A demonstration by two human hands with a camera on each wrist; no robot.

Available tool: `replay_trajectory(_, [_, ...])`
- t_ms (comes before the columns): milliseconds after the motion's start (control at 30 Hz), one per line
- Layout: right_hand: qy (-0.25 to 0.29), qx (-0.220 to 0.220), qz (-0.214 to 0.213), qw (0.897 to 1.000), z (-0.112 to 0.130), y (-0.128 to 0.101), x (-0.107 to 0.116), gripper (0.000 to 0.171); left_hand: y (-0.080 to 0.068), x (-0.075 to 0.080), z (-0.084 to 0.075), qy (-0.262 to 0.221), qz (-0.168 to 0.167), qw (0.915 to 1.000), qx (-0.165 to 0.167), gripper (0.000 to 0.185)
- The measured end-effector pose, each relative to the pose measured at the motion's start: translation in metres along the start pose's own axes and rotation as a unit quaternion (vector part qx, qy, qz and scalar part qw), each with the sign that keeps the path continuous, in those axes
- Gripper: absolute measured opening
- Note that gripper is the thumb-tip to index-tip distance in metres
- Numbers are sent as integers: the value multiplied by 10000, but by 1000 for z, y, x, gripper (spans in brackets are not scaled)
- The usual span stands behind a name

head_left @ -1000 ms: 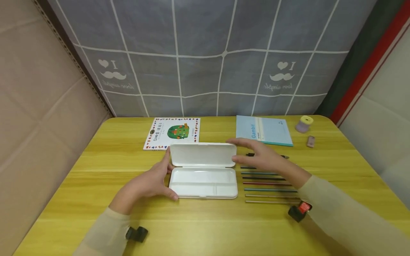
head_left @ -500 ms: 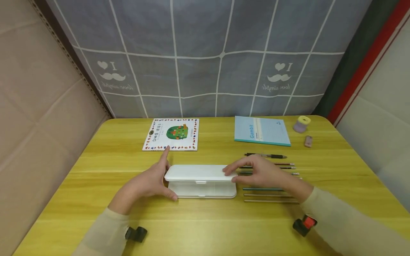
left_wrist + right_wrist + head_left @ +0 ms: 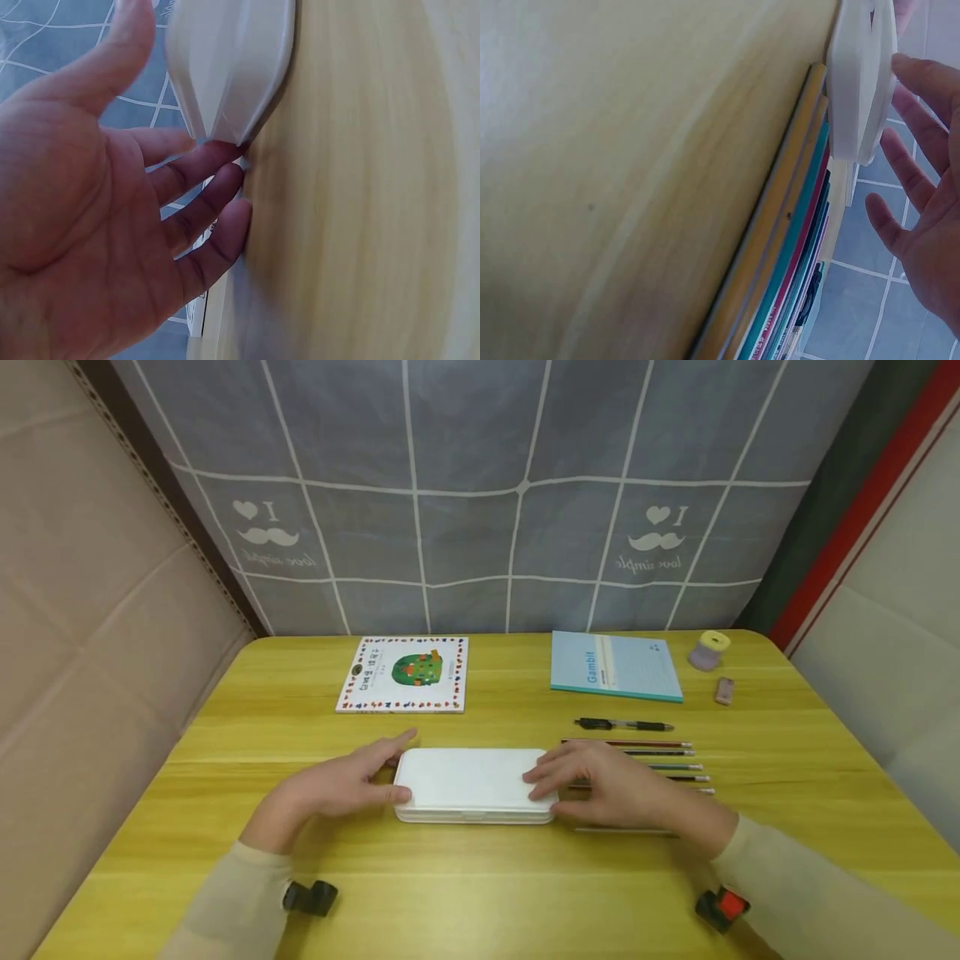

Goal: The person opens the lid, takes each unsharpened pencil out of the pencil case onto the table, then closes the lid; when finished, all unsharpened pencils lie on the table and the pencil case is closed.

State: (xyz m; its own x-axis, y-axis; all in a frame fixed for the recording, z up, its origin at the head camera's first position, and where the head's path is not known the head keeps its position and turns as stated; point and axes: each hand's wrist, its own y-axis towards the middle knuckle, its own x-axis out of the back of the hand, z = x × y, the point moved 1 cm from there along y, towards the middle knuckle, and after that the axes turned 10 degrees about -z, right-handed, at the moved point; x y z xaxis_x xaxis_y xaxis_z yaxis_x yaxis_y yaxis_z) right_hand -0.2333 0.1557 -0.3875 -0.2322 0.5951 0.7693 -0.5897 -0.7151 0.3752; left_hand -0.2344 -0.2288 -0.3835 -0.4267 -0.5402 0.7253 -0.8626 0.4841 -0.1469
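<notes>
A white pencil case (image 3: 468, 779) lies on the table with its lid down; in the right wrist view a narrow gap shows between the lid and base of the case (image 3: 861, 82). At its left end is my left hand (image 3: 348, 781), thumb by the front corner and index finger stretched towards the back. The left wrist view shows the loosely bent fingers of that hand (image 3: 97, 202) against the end of the case (image 3: 232, 67). My right hand (image 3: 607, 785) rests its fingertips on the lid's right end, thumb at the front right corner, fingers fairly straight.
Several pencils (image 3: 675, 767) lie in a row to the right, partly under my right hand, with a black pen (image 3: 622, 725) behind them. A picture book (image 3: 405, 675), a blue notebook (image 3: 615, 667), a yellow-lidded purple container (image 3: 708, 652) and a small pinkish block (image 3: 723, 691) lie farther back.
The pencil case's lid has swung from standing open down towards me onto the base. My right hand came forward with it; my left thumb shifted up from the table to the lid's corner.
</notes>
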Motion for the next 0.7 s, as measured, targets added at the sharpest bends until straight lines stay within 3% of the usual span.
replay_trajectory(200, [-230,19,73,9997,2,-2,-3,26,1,-2,-3,577,51,9983,-90,82])
replay_trajectory(700, [-474,297,7,9984,2,-1,-6,25,1,-3,-7,654,-38,9978,42,81])
